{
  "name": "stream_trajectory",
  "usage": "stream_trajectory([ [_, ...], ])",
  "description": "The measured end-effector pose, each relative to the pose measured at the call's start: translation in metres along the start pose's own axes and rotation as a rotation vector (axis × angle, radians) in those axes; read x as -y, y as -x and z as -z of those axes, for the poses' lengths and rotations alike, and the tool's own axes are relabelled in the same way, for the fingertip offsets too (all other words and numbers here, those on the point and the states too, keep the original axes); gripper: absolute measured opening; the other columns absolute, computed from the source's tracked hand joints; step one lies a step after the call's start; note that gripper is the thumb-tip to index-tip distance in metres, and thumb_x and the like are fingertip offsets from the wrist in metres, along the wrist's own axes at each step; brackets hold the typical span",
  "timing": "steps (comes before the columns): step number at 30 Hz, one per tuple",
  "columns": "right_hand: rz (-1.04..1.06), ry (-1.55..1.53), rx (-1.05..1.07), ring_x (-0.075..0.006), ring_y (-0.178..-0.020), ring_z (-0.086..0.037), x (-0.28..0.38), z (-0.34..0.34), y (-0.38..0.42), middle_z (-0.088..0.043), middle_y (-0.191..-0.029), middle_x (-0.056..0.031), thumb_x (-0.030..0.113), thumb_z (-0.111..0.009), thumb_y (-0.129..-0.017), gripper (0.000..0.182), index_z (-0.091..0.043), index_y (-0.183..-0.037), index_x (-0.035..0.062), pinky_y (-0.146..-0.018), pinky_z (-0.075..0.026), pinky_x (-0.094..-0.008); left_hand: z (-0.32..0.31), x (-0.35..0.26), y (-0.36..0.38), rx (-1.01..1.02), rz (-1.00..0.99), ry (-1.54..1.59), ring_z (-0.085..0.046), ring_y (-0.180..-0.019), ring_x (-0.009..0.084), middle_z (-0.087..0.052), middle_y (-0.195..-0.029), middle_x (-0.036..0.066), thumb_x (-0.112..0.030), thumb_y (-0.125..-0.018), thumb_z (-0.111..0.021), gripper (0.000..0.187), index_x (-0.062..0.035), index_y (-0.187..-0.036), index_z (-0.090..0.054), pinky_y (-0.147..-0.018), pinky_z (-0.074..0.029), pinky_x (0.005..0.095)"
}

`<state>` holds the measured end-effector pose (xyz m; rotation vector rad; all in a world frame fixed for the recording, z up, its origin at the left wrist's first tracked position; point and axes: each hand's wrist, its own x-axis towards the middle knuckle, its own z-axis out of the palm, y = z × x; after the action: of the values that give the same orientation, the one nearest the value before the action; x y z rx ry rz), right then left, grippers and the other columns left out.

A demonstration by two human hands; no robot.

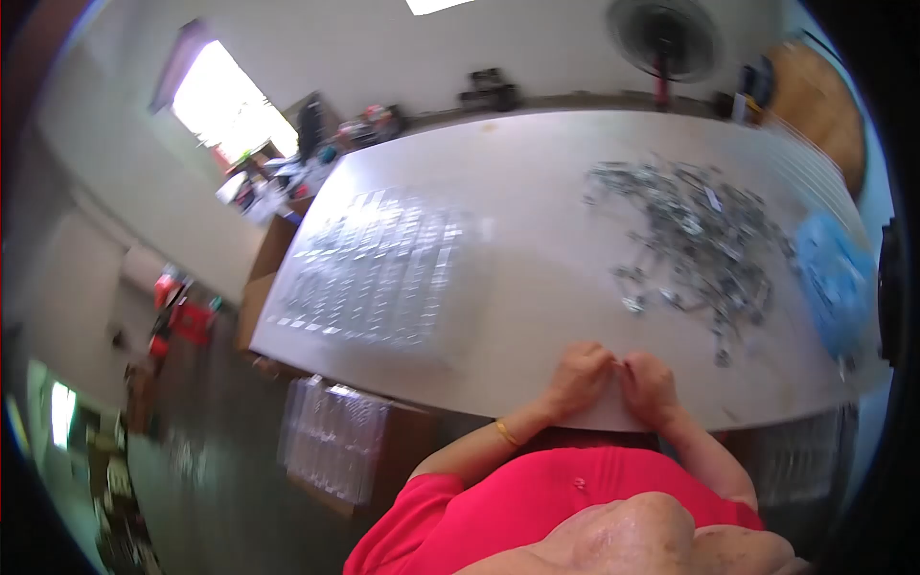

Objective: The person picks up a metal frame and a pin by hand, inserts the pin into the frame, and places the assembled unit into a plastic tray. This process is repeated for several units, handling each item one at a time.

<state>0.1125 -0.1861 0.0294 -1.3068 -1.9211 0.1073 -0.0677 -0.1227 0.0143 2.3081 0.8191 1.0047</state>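
At the near edge of the white table (537, 287), my left hand (579, 376) and my right hand (649, 387) rest close together, fingertips nearly meeting. Both are closed, with the fingers curled inward. Whatever they pinch between them, if anything, is too small or hidden to make out. Beyond my right hand lies a loose, spread-out pile of small shiny metal parts (704, 235); their exact kind is blurred. To the left on the tabletop sits a clear plastic tray (383, 273) with rows of narrow compartments.
A blue plastic bag (832, 283) lies at the table's right side. Below the left edge, more clear trays (335, 436) stand by a cardboard box (398, 460). Another open carton (264, 278) adjoins the far left edge. A fan (666, 38) stands behind the table.
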Motion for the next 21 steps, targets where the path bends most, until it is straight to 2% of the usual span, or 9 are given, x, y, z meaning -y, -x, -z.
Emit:
stream_trajectory([
  [4,-0.058,-0.042,-0.044,-0.0387,-0.070,-0.061,-0.004,-0.005,0.005,-0.059,-0.080,-0.0166,0.007,-0.063,-0.093,0.009,-0.055,-0.094,0.0051,-0.061,-0.047,-0.0484,-0.004,0.002,0.003,-0.044,0.013,-0.022,-0.059,-0.091,0.0349,-0.060,-0.092,0.013,-0.011,-0.090,-0.063,0.006,-0.0050,-0.093,-0.064,-0.083,-0.045,0.0442],
  [9,-0.148,-0.032,0.026,-0.0381,-0.069,-0.060,-0.001,-0.005,0.003,-0.059,-0.079,-0.0165,0.008,-0.064,-0.092,0.010,-0.055,-0.094,0.0058,-0.060,-0.046,-0.0476,0.000,-0.001,0.002,-0.035,0.004,0.043,-0.058,-0.092,0.0341,-0.060,-0.092,0.013,-0.010,-0.091,-0.062,0.005,-0.0054,-0.092,-0.063,-0.085,-0.044,0.0436],
  [12,-0.157,-0.047,0.029,-0.0381,-0.069,-0.060,-0.001,-0.002,0.004,-0.059,-0.079,-0.0167,0.009,-0.065,-0.092,0.011,-0.055,-0.095,0.0060,-0.061,-0.046,-0.0473,0.000,-0.003,0.002,-0.004,0.045,0.031,-0.058,-0.092,0.0334,-0.060,-0.092,0.012,-0.010,-0.090,-0.062,0.004,-0.0061,-0.092,-0.063,-0.085,-0.044,0.0438],
  [14,-0.171,-0.055,0.034,-0.0384,-0.069,-0.060,-0.002,-0.002,0.005,-0.060,-0.080,-0.0168,0.009,-0.066,-0.092,0.011,-0.055,-0.095,0.0059,-0.062,-0.046,-0.0473,-0.002,-0.003,0.002,-0.058,0.020,0.051,-0.059,-0.089,0.0349,-0.060,-0.090,0.014,-0.010,-0.090,-0.062,0.005,-0.0056,-0.092,-0.063,-0.082,-0.045,0.0445],
  [18,-0.137,-0.077,0.059,-0.0397,-0.074,-0.060,0.005,0.009,0.024,-0.061,-0.083,-0.0173,0.010,-0.066,-0.091,0.011,-0.057,-0.095,0.0054,-0.066,-0.047,-0.0476,-0.007,0.001,0.006,-0.018,0.056,0.029,-0.060,-0.085,0.0377,-0.062,-0.088,0.016,-0.009,-0.090,-0.063,0.005,-0.0048,-0.093,-0.064,-0.078,-0.047,0.0453],
  [21,-0.228,-0.123,0.062,-0.0396,-0.075,-0.060,0.005,0.025,0.029,-0.061,-0.083,-0.0168,0.010,-0.067,-0.091,0.011,-0.057,-0.095,0.0055,-0.067,-0.048,-0.0479,0.002,-0.008,-0.002,0.028,0.099,0.036,-0.061,-0.084,0.0366,-0.063,-0.088,0.016,-0.007,-0.089,-0.063,0.004,-0.0051,-0.092,-0.066,-0.078,-0.048,0.0447],
])
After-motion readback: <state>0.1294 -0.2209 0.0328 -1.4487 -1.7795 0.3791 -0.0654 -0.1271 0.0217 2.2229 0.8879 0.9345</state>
